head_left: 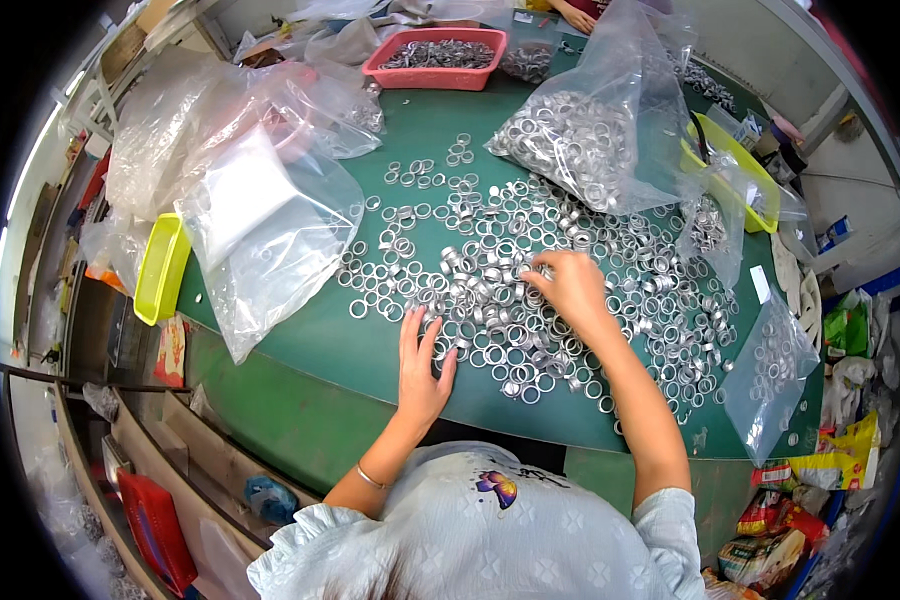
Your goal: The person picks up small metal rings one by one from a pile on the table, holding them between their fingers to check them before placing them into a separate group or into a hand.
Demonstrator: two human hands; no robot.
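Many small silver metal rings [490, 352] lie spread in a loose heap across the green table [370, 345], some flat and some on edge. Over the middle of the heap, my right hand [572, 290] has its thumb and index finger pinched together on a metal ring [526, 272], which the fingertips partly cover. At the heap's near left edge rests my left hand [425, 368], palm down with fingers apart, its fingertips touching rings. A clear plastic bag full of rings [570, 140] leans at the far side of the heap.
Empty clear bags [275, 235] cover the table's left, beside a yellow-green tray [160, 268]. A red basin [440, 78] of metal parts stands at the back. Right are another yellow-green basin [745, 165] and a small bag of rings [767, 370]. Another person's hand [576, 16] shows at the far edge.
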